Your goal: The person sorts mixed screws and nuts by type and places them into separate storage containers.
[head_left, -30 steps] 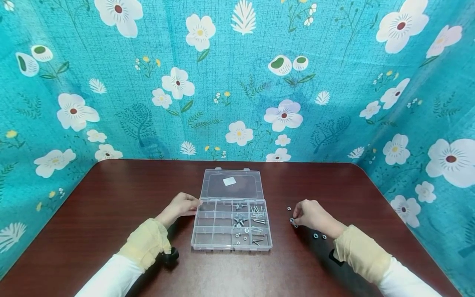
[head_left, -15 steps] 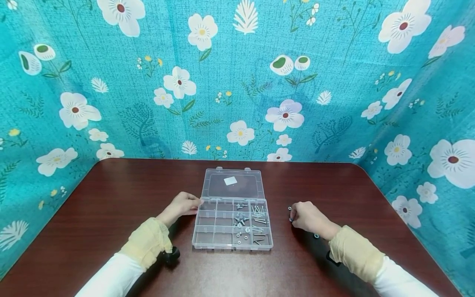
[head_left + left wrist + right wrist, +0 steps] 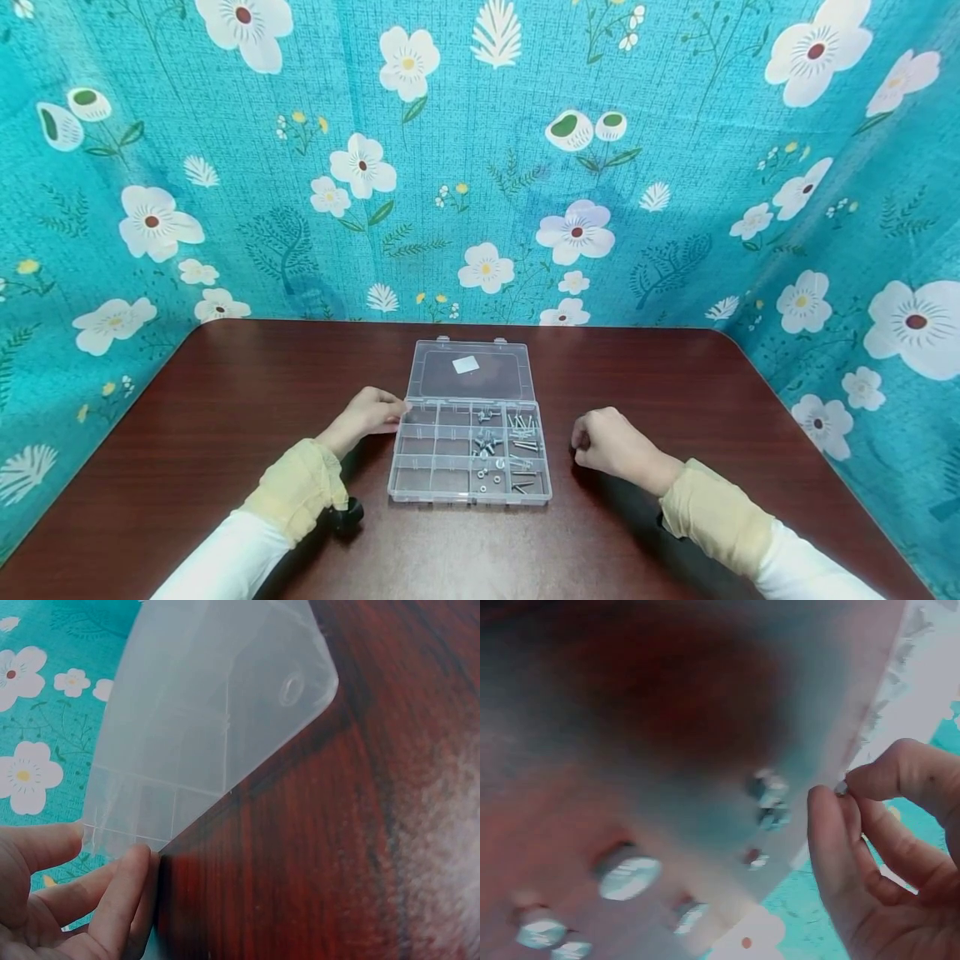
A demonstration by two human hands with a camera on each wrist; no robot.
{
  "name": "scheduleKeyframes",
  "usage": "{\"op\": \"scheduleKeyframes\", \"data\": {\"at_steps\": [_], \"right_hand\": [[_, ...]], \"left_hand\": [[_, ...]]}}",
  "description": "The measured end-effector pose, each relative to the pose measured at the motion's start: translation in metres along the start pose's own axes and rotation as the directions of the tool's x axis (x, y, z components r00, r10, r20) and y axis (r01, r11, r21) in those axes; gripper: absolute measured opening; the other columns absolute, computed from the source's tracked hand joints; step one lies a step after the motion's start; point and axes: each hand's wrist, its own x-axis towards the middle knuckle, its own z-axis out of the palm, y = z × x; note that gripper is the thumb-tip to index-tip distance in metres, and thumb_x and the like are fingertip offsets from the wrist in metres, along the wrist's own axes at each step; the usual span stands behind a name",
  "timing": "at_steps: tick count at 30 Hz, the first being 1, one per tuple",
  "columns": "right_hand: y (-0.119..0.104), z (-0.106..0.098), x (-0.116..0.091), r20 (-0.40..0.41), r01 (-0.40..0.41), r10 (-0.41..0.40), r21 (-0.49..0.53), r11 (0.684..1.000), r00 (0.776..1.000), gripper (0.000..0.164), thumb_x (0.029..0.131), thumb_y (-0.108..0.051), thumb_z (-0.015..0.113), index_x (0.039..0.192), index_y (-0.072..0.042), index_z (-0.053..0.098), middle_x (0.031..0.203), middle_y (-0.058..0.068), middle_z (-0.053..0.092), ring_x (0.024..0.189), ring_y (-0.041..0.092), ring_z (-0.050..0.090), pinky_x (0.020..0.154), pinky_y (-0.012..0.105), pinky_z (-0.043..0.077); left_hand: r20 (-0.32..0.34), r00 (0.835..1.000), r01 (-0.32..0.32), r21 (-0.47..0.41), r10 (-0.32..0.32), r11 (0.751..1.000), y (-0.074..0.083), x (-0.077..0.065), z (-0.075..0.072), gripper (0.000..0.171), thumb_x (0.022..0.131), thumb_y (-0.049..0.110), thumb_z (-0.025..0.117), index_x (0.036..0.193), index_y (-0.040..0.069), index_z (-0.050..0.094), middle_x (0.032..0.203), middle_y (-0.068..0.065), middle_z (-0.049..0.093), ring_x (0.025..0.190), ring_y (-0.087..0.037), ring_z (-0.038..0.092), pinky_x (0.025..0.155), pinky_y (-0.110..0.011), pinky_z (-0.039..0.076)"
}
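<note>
A clear plastic compartment box (image 3: pixel 412 483) lies open on the table, its lid (image 3: pixel 472 379) folded back. My left hand (image 3: pixel 369 412) holds the box's left edge near the hinge; in the left wrist view its fingertips (image 3: pixel 139 859) are at the corner of the wall. To the right of the box, my right hand (image 3: pixel 618 446) pinches a small metal nut (image 3: pixel 841 787) between thumb and finger. Several loose nuts (image 3: pixel 630 876) lie on the table, blurred in the right wrist view and hidden behind the hand in the head view.
The box's two right columns hold screws (image 3: pixel 522 425), bolts (image 3: pixel 486 443) and small nuts (image 3: pixel 482 475). Under the left wrist is a black round object (image 3: pixel 347 515). A floral curtain (image 3: pixel 480 167) hangs behind the dark wood table (image 3: pixel 300 367).
My right hand has gathered in over the loose nuts and shifted slightly left toward the box, now with a nut in its pinch. The left hand stays on the box edge.
</note>
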Motion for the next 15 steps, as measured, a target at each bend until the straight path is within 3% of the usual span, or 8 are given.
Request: {"op": "scheduleKeyframes", "data": {"at_steps": [9,15], "right_hand": [[-0.031,-0.01,0.012,-0.062,0.116,-0.116,0.0,0.993,0.991,0.013,0.066,0.004,0.069,0.065,-0.008,0.064,0.064,-0.006,0.051,0.056,0.004,0.041,0.046,0.016,0.038],[-0.05,-0.009,0.018,-0.106,0.275,-0.265,0.096,0.957,0.959,0.013,0.069,0.006,0.067,0.067,-0.007,0.067,0.064,-0.007,0.054,0.057,0.002,0.043,0.048,0.014,0.039]], "left_hand": [[0.001,1.0,0.008,0.003,-0.008,1.0,-0.001,-0.001,0.001,0.035,0.09,0.005,0.057,0.114,-0.02,0.051,0.107,-0.027,0.059,0.078,-0.014,0.059,0.072,-0.029,0.056],[-0.004,1.0,0.009,0.007,-0.009,1.0,-0.001,0.0,0.0,0.033,0.09,0.005,0.058,0.112,-0.02,0.053,0.104,-0.025,0.06,0.076,-0.013,0.059,0.071,-0.029,0.056]]}}
